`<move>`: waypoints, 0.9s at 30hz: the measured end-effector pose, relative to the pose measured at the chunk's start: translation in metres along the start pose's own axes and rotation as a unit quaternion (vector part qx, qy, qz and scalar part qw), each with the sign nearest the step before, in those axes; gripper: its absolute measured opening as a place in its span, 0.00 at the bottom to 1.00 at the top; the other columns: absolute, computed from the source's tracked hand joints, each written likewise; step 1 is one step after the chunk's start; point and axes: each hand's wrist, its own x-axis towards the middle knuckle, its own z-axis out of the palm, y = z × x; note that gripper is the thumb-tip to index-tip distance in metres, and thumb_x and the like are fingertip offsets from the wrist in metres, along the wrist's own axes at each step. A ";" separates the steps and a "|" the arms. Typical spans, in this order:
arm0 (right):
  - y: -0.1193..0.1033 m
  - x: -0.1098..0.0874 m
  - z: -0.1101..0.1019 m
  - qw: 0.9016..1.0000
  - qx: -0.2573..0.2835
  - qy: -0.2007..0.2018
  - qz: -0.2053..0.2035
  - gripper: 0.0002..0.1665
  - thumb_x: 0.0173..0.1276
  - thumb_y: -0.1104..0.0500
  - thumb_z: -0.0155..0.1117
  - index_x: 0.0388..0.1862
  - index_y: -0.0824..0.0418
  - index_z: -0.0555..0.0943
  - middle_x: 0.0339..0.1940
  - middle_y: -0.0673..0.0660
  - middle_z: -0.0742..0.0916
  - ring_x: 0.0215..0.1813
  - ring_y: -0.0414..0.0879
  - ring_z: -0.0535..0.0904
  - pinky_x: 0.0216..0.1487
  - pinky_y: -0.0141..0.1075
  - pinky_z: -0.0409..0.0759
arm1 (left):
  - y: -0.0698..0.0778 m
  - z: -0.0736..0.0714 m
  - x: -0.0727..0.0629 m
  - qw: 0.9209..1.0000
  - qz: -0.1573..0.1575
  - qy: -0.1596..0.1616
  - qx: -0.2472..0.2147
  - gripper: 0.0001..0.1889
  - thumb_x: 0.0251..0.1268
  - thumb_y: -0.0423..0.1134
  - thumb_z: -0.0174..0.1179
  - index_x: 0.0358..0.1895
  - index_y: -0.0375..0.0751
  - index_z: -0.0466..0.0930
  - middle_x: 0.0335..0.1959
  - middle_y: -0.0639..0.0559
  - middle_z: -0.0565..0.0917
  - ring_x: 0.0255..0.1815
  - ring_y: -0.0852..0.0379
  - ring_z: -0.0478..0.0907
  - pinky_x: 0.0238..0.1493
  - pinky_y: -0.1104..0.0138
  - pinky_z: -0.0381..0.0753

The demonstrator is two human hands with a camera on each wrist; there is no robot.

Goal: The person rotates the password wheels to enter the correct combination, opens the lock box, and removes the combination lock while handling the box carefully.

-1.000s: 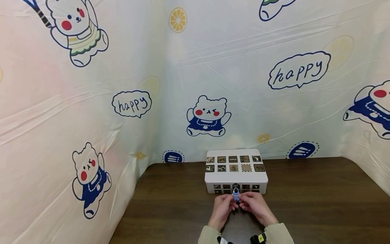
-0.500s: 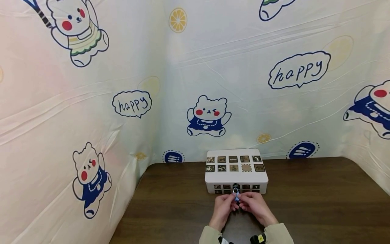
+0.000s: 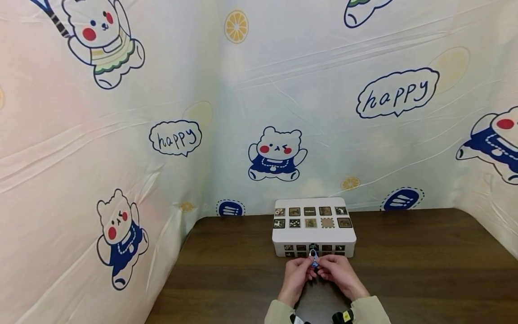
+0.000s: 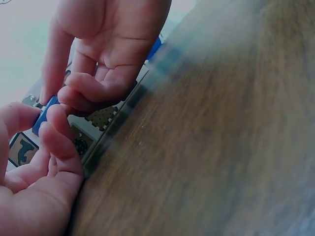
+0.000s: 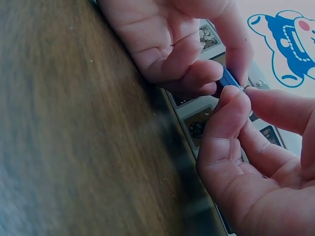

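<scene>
A small blue padlock [image 3: 314,261] with a pale shackle is at the latch on the front of a white tin box [image 3: 313,233]. My left hand [image 3: 294,278] pinches its body between thumb and fingertips from the left. From the right, my right hand [image 3: 341,275] pinches it too. Close up in the left wrist view, the blue padlock body [image 4: 45,115] shows between the fingertips of both hands. Fingers cover most of it in the right wrist view, leaving a blue edge [image 5: 229,81] visible. Whether the shackle is locked cannot be made out.
Small dark picture squares decorate the lid and front of the box, which stands at the back of the brown wooden table [image 3: 226,270]. Behind it hangs a pale curtain [image 3: 226,99] printed with bears. A dark strap device [image 3: 343,317] sits at the right wrist.
The padlock has tipped slightly between the fingertips, so less of its blue face shows than a second ago. Both hands keep nearly the same place, and the box has not moved.
</scene>
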 end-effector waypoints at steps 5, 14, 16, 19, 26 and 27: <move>0.000 -0.001 0.000 1.000 -0.004 0.000 -0.003 0.16 0.68 0.61 0.60 0.45 0.75 0.79 0.26 0.51 0.83 0.28 0.38 0.79 0.31 0.28 0.80 | -0.002 0.000 0.001 1.000 0.001 -0.007 0.017 0.12 0.64 0.38 0.60 0.35 0.29 0.82 0.17 0.57 0.78 0.17 0.65 0.74 0.21 0.76 0.71; -0.002 -0.002 -0.001 1.000 -0.007 -0.003 -0.005 0.17 0.68 0.61 0.59 0.46 0.75 0.79 0.27 0.51 0.83 0.28 0.37 0.79 0.31 0.28 0.80 | 0.000 -0.001 0.000 1.000 0.004 -0.016 0.023 0.12 0.64 0.38 0.60 0.37 0.28 0.81 0.19 0.56 0.79 0.19 0.65 0.74 0.22 0.76 0.72; -0.001 -0.002 -0.001 1.000 -0.006 -0.002 -0.005 0.17 0.68 0.61 0.59 0.46 0.75 0.79 0.27 0.51 0.83 0.28 0.37 0.78 0.31 0.28 0.80 | 0.000 -0.001 0.000 1.000 0.004 -0.018 0.022 0.12 0.64 0.38 0.60 0.37 0.28 0.81 0.20 0.56 0.79 0.19 0.65 0.74 0.22 0.76 0.72; -0.001 -0.002 -0.001 1.000 -0.004 -0.002 -0.005 0.16 0.68 0.61 0.60 0.46 0.74 0.79 0.27 0.51 0.83 0.28 0.37 0.78 0.31 0.28 0.79 | 0.001 0.000 -0.001 1.000 0.002 -0.019 0.020 0.11 0.63 0.37 0.60 0.37 0.28 0.81 0.20 0.56 0.79 0.19 0.65 0.74 0.22 0.76 0.72; -0.001 -0.002 -0.001 1.000 -0.002 -0.005 -0.005 0.16 0.67 0.61 0.59 0.45 0.74 0.80 0.26 0.51 0.83 0.28 0.37 0.78 0.30 0.28 0.79 | 0.001 -0.001 0.000 1.000 0.003 -0.023 0.014 0.10 0.61 0.34 0.59 0.37 0.28 0.81 0.20 0.56 0.78 0.20 0.66 0.74 0.22 0.76 0.72; -0.001 -0.002 -0.001 1.000 -0.002 -0.005 -0.005 0.16 0.67 0.61 0.59 0.45 0.74 0.80 0.26 0.51 0.83 0.28 0.37 0.78 0.30 0.28 0.79 | 0.000 -0.001 0.000 1.000 0.004 -0.024 0.013 0.10 0.61 0.34 0.59 0.37 0.28 0.81 0.20 0.56 0.78 0.19 0.65 0.74 0.22 0.76 0.72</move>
